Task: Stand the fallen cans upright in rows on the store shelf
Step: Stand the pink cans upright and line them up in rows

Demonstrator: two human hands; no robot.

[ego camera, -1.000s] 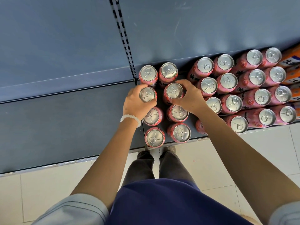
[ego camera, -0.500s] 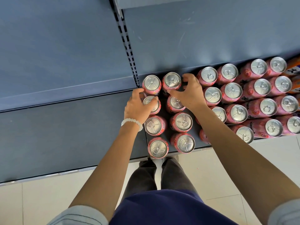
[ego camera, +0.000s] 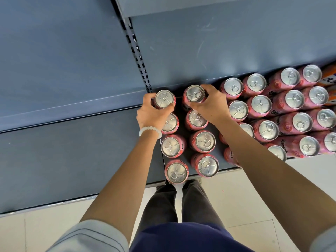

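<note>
Fingers (ego camera: 147, 99) of both hands now grip the rearmost cans (ego camera: 164, 99).

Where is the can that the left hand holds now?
In the head view, the left hand grips the rearmost can of the left-most column, beside the slotted shelf upright and left of the can held by the right hand.

Pale tiled floor (ego camera: 245, 206), grey-blue back panel (ego camera: 218, 42)
</note>
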